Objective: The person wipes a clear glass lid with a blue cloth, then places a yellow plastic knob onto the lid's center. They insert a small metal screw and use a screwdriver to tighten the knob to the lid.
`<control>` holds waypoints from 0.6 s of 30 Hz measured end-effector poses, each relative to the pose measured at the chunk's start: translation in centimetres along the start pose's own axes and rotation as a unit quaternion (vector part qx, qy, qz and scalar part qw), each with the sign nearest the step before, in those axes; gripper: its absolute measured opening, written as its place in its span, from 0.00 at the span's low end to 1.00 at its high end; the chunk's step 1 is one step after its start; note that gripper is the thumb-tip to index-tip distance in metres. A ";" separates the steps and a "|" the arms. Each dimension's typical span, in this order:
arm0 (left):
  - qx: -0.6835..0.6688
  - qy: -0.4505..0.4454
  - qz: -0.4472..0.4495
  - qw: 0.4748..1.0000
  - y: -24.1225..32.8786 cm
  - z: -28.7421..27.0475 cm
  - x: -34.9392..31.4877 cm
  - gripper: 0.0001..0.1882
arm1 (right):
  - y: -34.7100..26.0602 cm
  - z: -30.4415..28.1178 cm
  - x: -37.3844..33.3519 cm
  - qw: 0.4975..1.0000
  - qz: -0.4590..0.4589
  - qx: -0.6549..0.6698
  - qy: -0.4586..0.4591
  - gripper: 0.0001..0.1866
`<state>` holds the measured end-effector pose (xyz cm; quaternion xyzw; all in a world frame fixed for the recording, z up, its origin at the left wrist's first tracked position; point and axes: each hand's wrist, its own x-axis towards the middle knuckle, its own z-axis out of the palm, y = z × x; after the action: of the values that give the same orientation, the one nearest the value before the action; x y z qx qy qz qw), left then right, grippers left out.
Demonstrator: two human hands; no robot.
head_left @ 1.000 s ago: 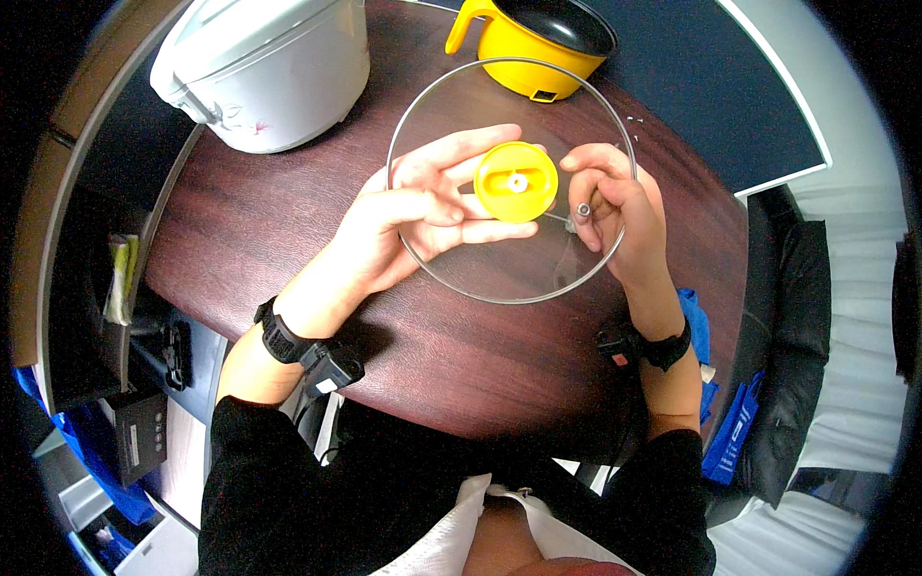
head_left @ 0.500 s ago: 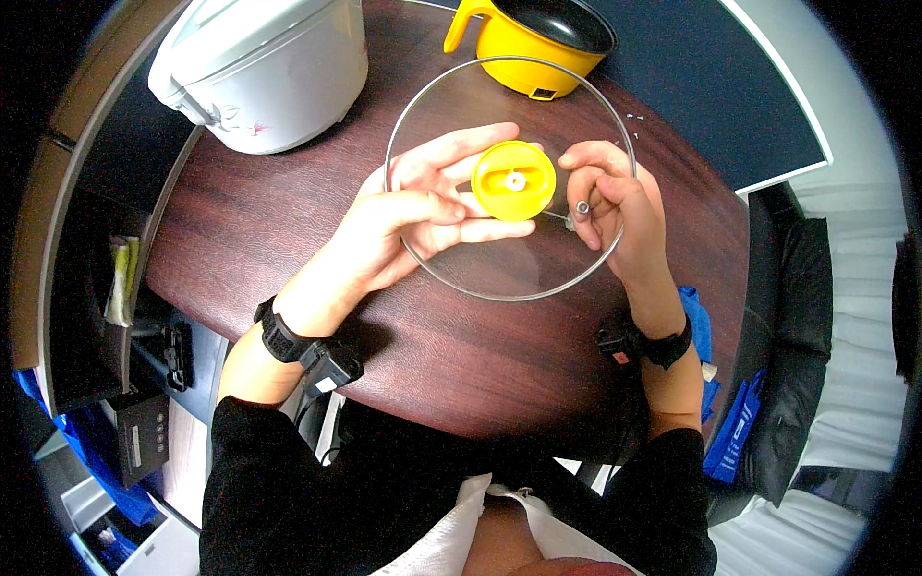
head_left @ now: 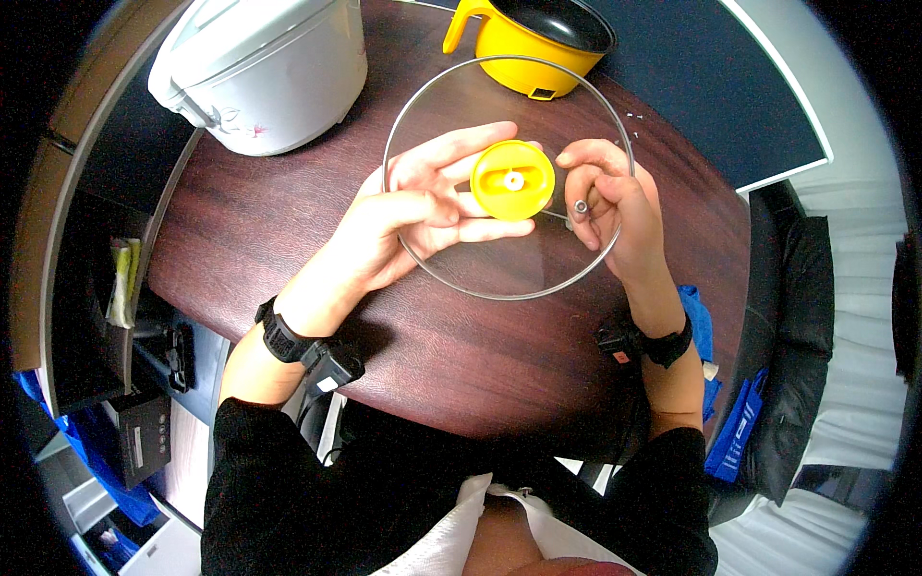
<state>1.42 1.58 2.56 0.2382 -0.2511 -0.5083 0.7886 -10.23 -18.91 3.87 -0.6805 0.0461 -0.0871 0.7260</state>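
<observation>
A round clear glass lid [head_left: 509, 264] with a metal rim is held up over the table. At its middle is a yellow knob [head_left: 499, 204], its hollowed face and pale centre showing. My left hand [head_left: 408, 206] grips the lid, fingers stretched behind the knob and thumb on the near side. At the lid's right edge, my right hand [head_left: 624, 197] is closed, with fingers curled and thumb bent in. From it pokes a small round metal end [head_left: 581, 206], probably of a screw; the rest is hidden by the fingers.
A white rice cooker [head_left: 274, 82] stands at the back left of the dark wooden table [head_left: 240, 230]. At the back middle is a yellow electric pot [head_left: 538, 67] with a black inside. Tiny white scraps [head_left: 634, 116] lie right of it. A blue bag [head_left: 738, 432] hangs at the right.
</observation>
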 end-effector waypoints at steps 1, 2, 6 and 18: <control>0.010 0.005 0.001 1.000 0.0 0.1 0.0 0.42 | 0.0 0.0 0.0 1.000 0.000 0.000 0.002 0.16; 0.020 0.011 0.001 1.000 0.0 0.2 0.0 0.43 | 0.0 0.0 0.0 1.000 0.001 -0.001 0.003 0.16; 0.000 0.013 0.000 1.000 -0.2 0.0 0.1 0.44 | 0.0 -0.4 0.2 1.000 0.006 -0.011 -0.005 0.17; -0.011 0.058 -0.005 0.998 -0.7 -0.1 0.8 0.46 | -1.4 -3.3 1.0 0.978 0.089 -0.187 -0.026 0.26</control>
<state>1.26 0.62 2.12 0.2599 -0.1977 -0.5006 0.8017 -9.97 -22.38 5.07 -0.7992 0.1036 0.0058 0.5921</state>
